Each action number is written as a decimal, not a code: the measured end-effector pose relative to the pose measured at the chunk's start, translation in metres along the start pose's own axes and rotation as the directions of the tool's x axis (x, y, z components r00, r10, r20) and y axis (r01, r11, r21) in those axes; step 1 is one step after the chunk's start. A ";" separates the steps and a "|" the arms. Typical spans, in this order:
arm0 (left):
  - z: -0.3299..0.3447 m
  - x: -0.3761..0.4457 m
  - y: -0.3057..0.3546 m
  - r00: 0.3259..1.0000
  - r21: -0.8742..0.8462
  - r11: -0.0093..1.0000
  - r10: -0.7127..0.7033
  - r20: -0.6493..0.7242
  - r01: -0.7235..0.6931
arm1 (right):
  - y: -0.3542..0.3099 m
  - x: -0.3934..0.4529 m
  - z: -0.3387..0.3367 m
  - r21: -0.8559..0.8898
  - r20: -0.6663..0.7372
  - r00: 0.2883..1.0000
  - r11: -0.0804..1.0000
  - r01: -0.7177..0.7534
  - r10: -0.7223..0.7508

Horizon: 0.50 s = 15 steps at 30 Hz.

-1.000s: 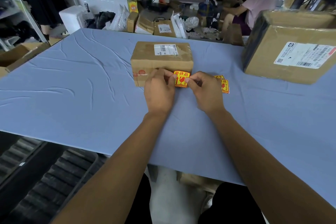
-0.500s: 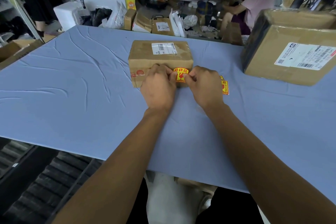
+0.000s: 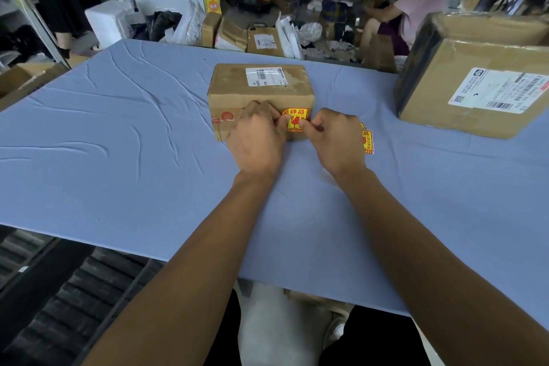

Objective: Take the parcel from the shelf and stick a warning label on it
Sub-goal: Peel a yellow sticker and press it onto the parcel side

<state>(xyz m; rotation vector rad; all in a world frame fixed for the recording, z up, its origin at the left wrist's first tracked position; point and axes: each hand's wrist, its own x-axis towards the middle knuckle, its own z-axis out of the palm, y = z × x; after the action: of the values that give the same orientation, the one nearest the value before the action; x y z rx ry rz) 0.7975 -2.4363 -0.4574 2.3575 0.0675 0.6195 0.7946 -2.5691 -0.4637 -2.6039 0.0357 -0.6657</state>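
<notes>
A small brown cardboard parcel (image 3: 237, 89) with a white shipping label on top lies on the blue-covered table (image 3: 118, 157). A yellow and red warning label (image 3: 297, 116) lies against the parcel's near side face. My left hand (image 3: 258, 137) pinches the label's left edge against the box. My right hand (image 3: 335, 140) pinches its right edge. The lower part of the label is hidden behind my fingers. More warning labels (image 3: 367, 140) lie on the table just right of my right hand.
A larger cardboard box (image 3: 475, 80) with a shipping label stands at the right on the table. Beyond the far edge are piled parcels (image 3: 264, 41), bags and a white foam box (image 3: 110, 21). A person (image 3: 416, 9) sits behind at the back right.
Both hands carried the warning label up from in front of the parcel onto its near side face, and more of the label now shows flat against the cardboard.
</notes>
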 end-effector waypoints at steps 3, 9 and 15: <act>-0.003 0.003 -0.002 1.000 0.040 0.999 -0.013 -0.022 0.014 | 0.002 -0.002 0.002 0.085 -0.040 0.999 0.996 -0.002 0.006; 0.001 0.008 -0.019 0.959 0.252 0.956 0.203 -0.199 -0.150 | 0.005 0.006 -0.001 0.249 -0.056 0.996 0.965 0.085 -0.074; 0.003 0.021 -0.025 0.977 0.202 0.965 0.188 -0.098 -0.166 | 0.006 0.015 0.000 0.349 0.010 0.994 0.932 0.102 -0.113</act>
<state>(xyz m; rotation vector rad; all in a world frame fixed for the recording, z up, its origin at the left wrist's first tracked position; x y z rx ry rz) 0.8201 -2.4146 -0.4668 2.5311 -0.0340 0.8723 0.8084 -2.5763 -0.4594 -2.2837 -0.2171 -0.6077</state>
